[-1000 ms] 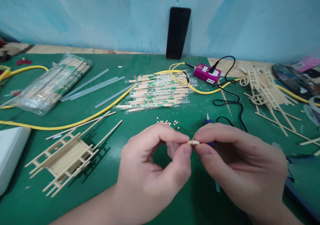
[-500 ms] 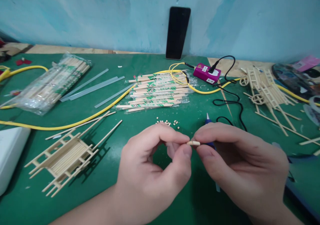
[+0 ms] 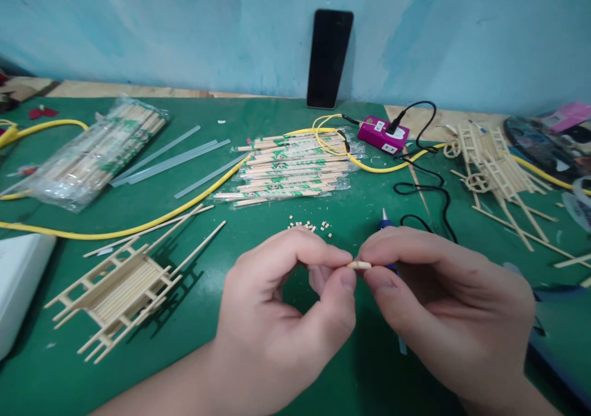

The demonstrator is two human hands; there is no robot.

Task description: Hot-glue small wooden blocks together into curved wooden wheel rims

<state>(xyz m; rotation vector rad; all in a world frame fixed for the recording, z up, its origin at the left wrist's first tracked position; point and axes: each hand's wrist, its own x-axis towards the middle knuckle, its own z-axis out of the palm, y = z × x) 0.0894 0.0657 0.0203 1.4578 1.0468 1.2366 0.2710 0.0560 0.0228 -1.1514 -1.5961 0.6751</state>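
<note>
Between my two hands is a short piece of wooden stick (image 3: 359,265), pale and about a fingertip long. My left hand (image 3: 286,311) pinches its left end between thumb and forefinger. The thumb and forefinger of my right hand (image 3: 447,305) close on its right end. Partly behind my right hand lies a blue glue gun (image 3: 384,222), its metal nozzle pointing away from me. Tiny cut wooden bits (image 3: 311,226) are scattered just beyond my left hand. At the left sits a small cart body built of sticks (image 3: 124,287), with two long shafts.
Wrapped chopsticks (image 3: 290,170) lie mid-table, with a full packet (image 3: 96,151) and clear glue sticks (image 3: 178,162) to their left. A yellow cable (image 3: 152,224) crosses the green table. A purple power socket (image 3: 383,134), a leaning phone (image 3: 329,59) and a wheeled stick model (image 3: 496,170) stand farther back.
Almost nothing differs. Both hands keep their pinch on the short wooden stick piece, which has shifted very slightly to the right.
</note>
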